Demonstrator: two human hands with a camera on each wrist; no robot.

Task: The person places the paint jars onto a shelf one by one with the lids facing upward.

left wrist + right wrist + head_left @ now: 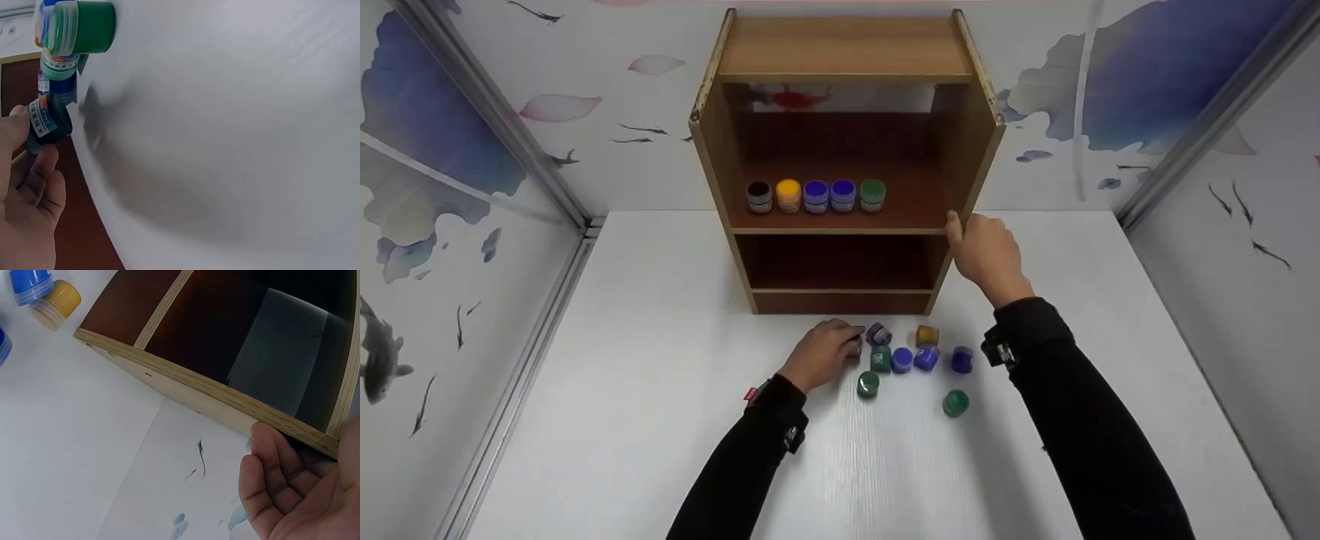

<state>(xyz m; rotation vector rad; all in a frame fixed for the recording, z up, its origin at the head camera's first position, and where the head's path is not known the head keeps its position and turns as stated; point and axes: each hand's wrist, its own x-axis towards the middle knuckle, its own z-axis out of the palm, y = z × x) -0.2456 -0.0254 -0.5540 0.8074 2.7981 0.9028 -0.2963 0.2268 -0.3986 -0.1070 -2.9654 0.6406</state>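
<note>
The left hand pinches a dark jar between the thumb and the fingers. The right hand grips the side edge of the shelf, with the fingers curled at its outer face. Just to the right of the left hand, on the table, there is a purple jar. A yellow jar lies on its side, below the right hand and to its left. Nearer to the person than both hands is a bright green jar. Beyond the left hand, a row of five jars stands upright inside the shelf.
</note>
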